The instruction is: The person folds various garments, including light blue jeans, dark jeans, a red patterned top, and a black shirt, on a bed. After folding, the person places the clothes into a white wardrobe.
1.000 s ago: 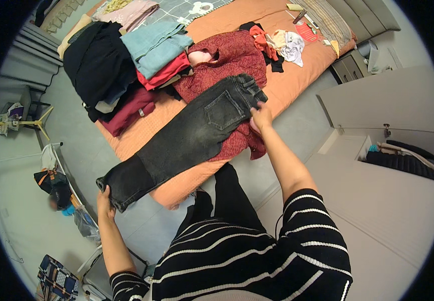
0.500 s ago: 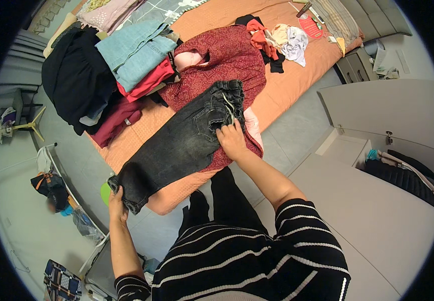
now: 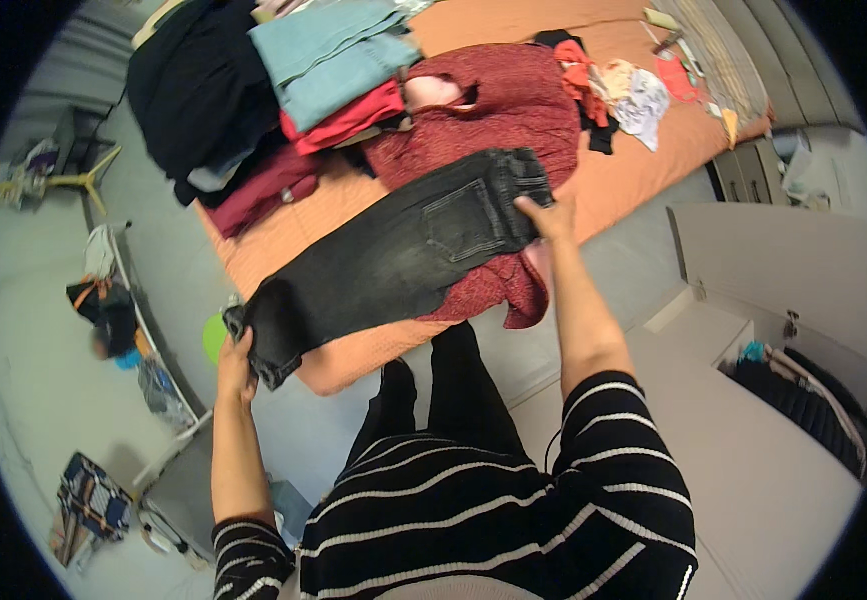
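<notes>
Stretched between my hands is a pair of dark grey jeans (image 3: 373, 245), doubled lengthwise with a back pocket showing. My left hand (image 3: 237, 370) is closed on the leg hems at the near left. At the other end my right hand (image 3: 550, 220) grips the waistband, thumb on top and the other fingers mostly hidden. Beneath the jeans lies a dark red patterned garment (image 3: 513, 110) with a pink lining, spread on the orange bedspread (image 3: 643, 190). One lower corner of it sticks out below the waist end.
A pile with a black garment (image 3: 193, 90), folded light blue denim (image 3: 333, 50) and red clothes (image 3: 348, 120) stands at the bed's left. Small crumpled clothes (image 3: 638, 100) lie far right. A white cabinet (image 3: 753, 260) with an open door is at right, a wall rack (image 3: 153, 330) at left.
My right hand has shifted from the inner waist area to the waistband's edge. The waist now lies flatter, and its pale drawstring is out of sight. My left hand keeps its hold on the hems.
</notes>
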Available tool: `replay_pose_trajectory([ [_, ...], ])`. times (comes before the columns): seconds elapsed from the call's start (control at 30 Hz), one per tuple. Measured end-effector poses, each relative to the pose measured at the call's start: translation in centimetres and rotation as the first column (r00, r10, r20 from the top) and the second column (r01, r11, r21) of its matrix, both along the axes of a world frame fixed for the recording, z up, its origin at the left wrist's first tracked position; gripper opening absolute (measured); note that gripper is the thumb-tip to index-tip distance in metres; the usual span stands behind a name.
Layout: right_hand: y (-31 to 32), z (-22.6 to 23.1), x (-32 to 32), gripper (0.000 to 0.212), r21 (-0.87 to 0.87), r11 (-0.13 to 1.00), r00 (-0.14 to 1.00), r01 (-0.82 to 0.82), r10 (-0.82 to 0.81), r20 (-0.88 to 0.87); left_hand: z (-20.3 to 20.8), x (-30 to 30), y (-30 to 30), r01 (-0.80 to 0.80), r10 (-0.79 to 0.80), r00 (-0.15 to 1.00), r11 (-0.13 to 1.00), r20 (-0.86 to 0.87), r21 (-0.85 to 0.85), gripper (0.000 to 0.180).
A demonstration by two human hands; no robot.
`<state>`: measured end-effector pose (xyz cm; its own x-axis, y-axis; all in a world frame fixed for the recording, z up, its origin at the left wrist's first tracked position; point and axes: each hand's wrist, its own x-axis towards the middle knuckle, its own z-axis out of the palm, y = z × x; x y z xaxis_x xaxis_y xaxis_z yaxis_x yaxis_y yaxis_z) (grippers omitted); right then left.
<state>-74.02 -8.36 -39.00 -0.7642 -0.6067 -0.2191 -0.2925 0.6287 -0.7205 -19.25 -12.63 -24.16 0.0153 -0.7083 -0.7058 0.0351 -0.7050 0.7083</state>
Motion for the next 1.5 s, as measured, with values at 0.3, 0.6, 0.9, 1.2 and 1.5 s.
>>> replay_pose_trajectory([
  [0.3, -0.6, 5.0, 1.2, 0.030, 0.060, 0.994, 0.901, -0.092, 0.058, 0.430, 2.4, 2.6, -0.8, 0.002, -0.002, 1.000, 1.000, -0.012, -0.030, 0.033],
  [0.6, -0.8, 8.2, 3.6, 0.042, 0.043, 0.953, 0.945, -0.299, 0.290, 0.148, 3.6, -6.7, -1.7, 0.086, -0.121, 0.930, 0.990, -0.346, -0.116, 0.034],
  [0.9, -3.1, 16.0, 13.9, 0.044, 0.008, 0.843, 0.842, -0.537, 0.536, 0.067, 8.1, 12.1, 1.0, -0.085, 0.082, 0.996, 0.983, -0.027, -0.164, 0.028],
  [1.2, -1.4, 17.7, 11.0, 0.034, -0.084, 0.948, 0.866, -0.308, 0.316, 0.388, -0.9, 4.2, -0.2, 0.257, -0.242, 0.945, 0.966, 0.222, -0.039, 0.031],
  [1.5, -2.1, 15.6, 10.9, 0.035, -0.047, 0.943, 0.878, -0.330, 0.325, 0.351, -10.2, -9.5, -2.1, 0.625, -0.581, 0.506, 0.756, 0.637, 0.193, 0.035],
])
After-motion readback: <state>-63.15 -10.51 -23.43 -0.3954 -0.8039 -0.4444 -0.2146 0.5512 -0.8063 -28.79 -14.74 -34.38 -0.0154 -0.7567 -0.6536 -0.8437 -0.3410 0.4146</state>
